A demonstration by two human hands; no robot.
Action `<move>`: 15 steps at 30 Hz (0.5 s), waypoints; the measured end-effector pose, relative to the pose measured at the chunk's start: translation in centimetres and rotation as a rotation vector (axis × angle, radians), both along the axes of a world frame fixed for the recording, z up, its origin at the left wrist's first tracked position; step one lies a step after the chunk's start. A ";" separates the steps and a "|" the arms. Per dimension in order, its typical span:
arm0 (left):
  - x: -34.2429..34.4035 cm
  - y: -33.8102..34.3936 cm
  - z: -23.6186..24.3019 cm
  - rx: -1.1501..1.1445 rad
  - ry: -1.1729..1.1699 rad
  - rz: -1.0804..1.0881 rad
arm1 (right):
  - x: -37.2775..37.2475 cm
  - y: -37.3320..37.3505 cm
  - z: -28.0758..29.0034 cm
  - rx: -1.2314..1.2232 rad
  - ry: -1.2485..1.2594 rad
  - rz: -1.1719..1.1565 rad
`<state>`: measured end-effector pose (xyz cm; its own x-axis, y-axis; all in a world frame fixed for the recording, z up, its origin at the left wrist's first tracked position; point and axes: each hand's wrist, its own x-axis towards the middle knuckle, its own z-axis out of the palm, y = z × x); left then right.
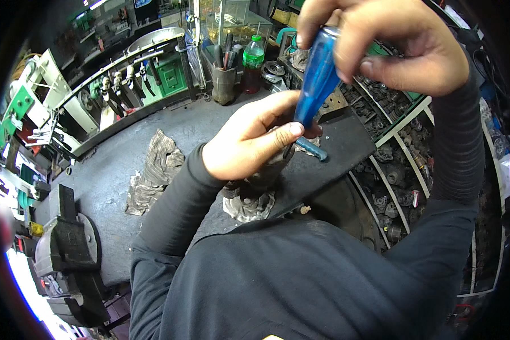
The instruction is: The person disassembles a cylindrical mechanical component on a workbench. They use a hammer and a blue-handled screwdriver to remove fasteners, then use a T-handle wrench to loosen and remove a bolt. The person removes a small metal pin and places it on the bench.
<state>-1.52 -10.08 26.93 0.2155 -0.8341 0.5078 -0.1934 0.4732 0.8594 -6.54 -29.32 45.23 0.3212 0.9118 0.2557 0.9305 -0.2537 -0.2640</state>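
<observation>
A screwdriver with a translucent blue handle (317,79) stands tilted in front of me, its butt end up. My left hand (252,133) is closed round the lower handle, thumb in front. My right hand (399,48), slightly blurred, has its fingers curled about the butt end. Below the left hand a short bit of dark shaft shows; its tip is hidden. Under that hand is a dark, greasy metal part (260,178), mostly covered, beside a dirty crumpled rag (249,207). A blue bar-like tool (314,149) lies on the bench just beyond.
On the dark workbench (110,178) lies another stained rag (161,161). A vise (68,243) is at the left. At the back stand a tool cup (224,85) and a green-capped bottle (253,65). Divided trays of metal parts (394,175) fill the right.
</observation>
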 end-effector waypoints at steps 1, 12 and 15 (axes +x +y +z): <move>0.4 -0.6 -0.4 -0.001 0.029 -0.032 | -2.1 1.3 0.5 -0.038 -0.018 -0.193; -0.3 -2.8 -2.1 -0.168 0.222 -0.128 | -3.3 2.8 1.8 -0.174 -0.044 -0.171; -0.1 -2.2 -2.2 -0.097 0.242 -0.124 | -3.6 2.9 1.9 -0.146 0.051 -0.199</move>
